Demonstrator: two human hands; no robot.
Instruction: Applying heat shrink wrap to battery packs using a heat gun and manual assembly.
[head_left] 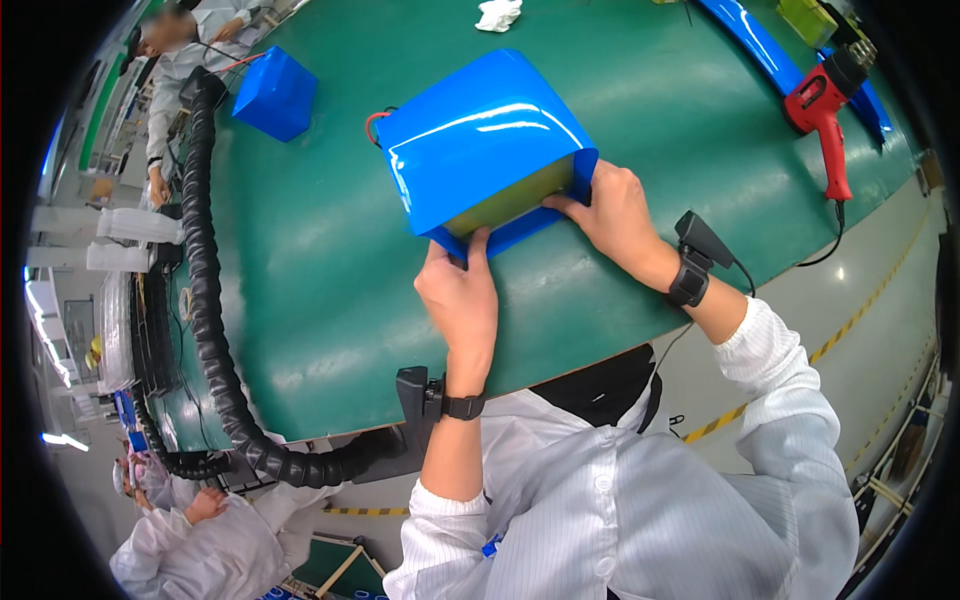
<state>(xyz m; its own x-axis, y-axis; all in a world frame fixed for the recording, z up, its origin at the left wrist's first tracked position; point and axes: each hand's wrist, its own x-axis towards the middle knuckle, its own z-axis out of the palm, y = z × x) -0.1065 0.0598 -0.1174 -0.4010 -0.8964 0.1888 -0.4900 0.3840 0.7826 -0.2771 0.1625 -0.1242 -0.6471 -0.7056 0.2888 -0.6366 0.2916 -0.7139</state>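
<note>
A boxy pack in a glossy blue plastic sleeve (470, 120) lies on the green table in front of me. The sleeve's near end gapes, and a yellow-green block face (515, 195) shows inside it. My left hand (460, 290) pinches the near left edge of the sleeve, thumb over the rim at the opening. At the near right corner, my right hand (612, 210) grips the sleeve with its thumb reaching in at the opening. The fingers of both hands are partly hidden behind the film. A red wire (374, 128) loops out of the pack's far left side.
A red heat gun (825, 120) with a cord rests at the right, by a long blue film piece (750, 45). Another blue-wrapped pack (277, 95) sits far left. A black corrugated hose (205, 270) runs along the left edge. Co-workers are at the left.
</note>
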